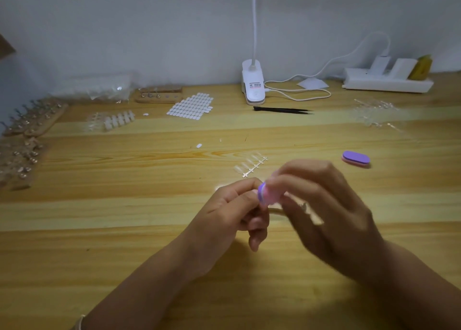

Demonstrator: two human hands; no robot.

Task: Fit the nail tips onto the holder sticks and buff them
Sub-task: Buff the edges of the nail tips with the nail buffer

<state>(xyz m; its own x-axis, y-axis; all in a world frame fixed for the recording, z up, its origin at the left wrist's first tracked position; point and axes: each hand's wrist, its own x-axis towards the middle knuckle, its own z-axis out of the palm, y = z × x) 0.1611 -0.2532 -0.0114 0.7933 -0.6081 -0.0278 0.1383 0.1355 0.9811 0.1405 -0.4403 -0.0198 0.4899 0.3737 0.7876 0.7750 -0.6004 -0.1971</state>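
Observation:
Above the middle of the wooden table [124,229], my right hand [324,209] pinches a small purple and pink buffer block [268,193]; the hand is motion-blurred. My left hand [237,212] has its fingers curled round something small pressed against the buffer, mostly hidden by the fingers; a pale clear stick shows blurred beneath the right hand. A strip of clear nail tips [250,165] lies just beyond the hands. A second purple buffer block [355,159] rests to the right.
Wooden holder racks with sticks [32,120] line the left edge. Further back are nail-tip strips [117,121], a white adhesive tab sheet [190,107], black tweezers [282,110], a clip lamp [253,82], a power strip [386,80] and clear nail tips [374,112].

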